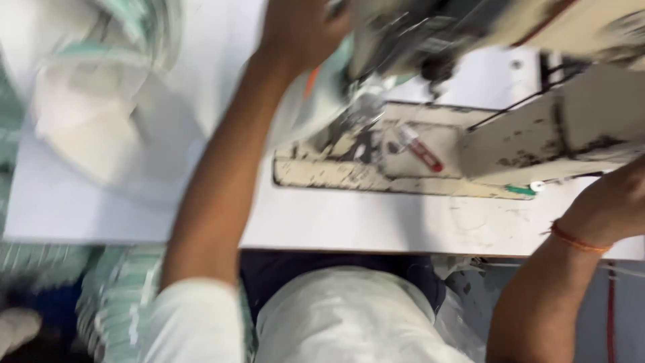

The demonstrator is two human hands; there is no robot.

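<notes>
My left hand [295, 30] reaches far forward beside the head of a worn cream sewing machine [578, 128], resting on pale white-and-green fabric [316, 107] near the needle area; blur hides whether its fingers grip the cloth. My right hand [615, 202] is at the right edge, wrist with an orange thread band, close to the machine's base; its fingers are cut off by the frame. A small red-handled tool [420, 151] lies on the machine bed [336, 176].
A white table top [376, 222] carries the machine. A heap of white and green-striped cloth [87, 81] lies at the far left. More striped cloth [114, 296] hangs below the table's front edge, by my lap.
</notes>
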